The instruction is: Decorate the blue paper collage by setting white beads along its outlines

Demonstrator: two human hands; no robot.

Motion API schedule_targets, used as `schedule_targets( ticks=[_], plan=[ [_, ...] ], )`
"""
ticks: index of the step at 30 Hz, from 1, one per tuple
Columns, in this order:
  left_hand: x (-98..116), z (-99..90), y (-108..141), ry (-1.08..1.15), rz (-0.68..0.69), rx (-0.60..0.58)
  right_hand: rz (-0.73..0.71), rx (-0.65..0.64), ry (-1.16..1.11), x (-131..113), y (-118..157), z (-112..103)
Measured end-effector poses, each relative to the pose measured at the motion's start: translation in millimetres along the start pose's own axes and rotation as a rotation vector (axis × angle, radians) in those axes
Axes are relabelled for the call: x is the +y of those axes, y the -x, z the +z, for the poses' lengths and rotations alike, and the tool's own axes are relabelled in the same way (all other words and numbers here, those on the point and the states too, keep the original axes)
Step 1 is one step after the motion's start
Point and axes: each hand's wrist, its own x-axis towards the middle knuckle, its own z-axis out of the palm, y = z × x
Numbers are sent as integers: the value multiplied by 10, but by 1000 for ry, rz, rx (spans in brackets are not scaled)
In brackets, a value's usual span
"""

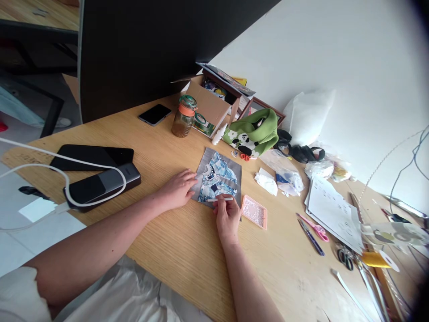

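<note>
A grey sheet [237, 168] with a blue-and-white dress-like picture, edged with rows of small white dots, lies flat on the wooden desk. My left hand [180, 188] rests at its left edge, fingers stretched out and holding nothing. Pinched in my right hand [228, 219] is a thin white pen-like stick [211, 200], lying sideways over the lower part of the picture; I cannot tell whether its tip touches the sheet. Right beside that hand sits a pink tray [266, 219] scattered with tiny pale beads.
Behind the sheet stand a jar [184, 118] with an orange band, a cardboard box [209, 100] and a green panda bag [254, 134]. Phones, a power bank [103, 185] and a white cable lie left. Scissors [318, 230], a pen [311, 237] and papers [331, 210] lie right.
</note>
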Motion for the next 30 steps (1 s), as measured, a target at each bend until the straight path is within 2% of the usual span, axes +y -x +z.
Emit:
schedule_targets(
  ticks=[16,30],
  plan=[
    [-4,-2,4,34,3,11,3,-20,26,8,-6,6],
    [-5,5,1,22,-2,0,-16,80,1,-73,1,-27]
  ],
)
